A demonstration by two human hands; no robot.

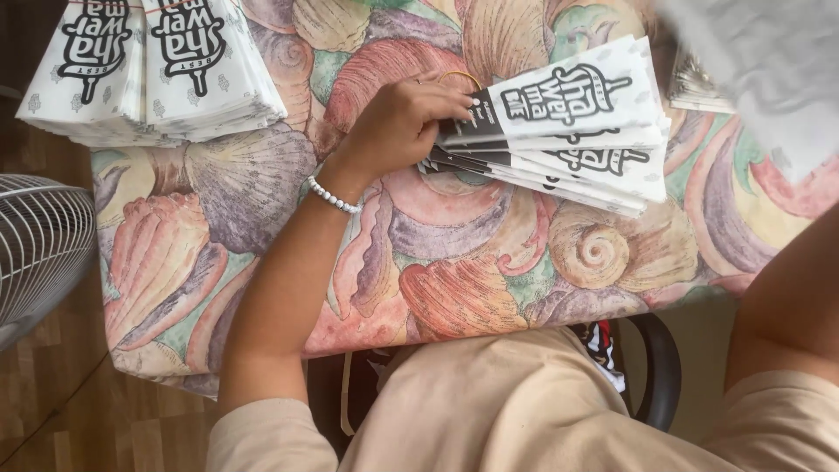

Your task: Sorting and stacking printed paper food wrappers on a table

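Note:
My left hand (402, 122), with a white bead bracelet on the wrist, lies on the black-printed ends of a fanned bundle of white paper bags (594, 131) and grips them with its fingers. The bags lie flat on a table covered with a seashell-patterned cloth (454, 262). A thin yellow rubber band (461, 76) arcs just above my fingers. Only my right forearm (786, 297) shows at the right edge; the hand itself is out of the picture. A blurred pale sheet (769, 70) hangs close to the camera at the top right.
Two tall stacks of the same white bags (157, 70) sit at the table's far left corner. Another small pile (695, 87) peeks out at the upper right. A white fan grille (39, 245) stands left of the table over wooden flooring. A black chair arm (664, 367) is by my lap.

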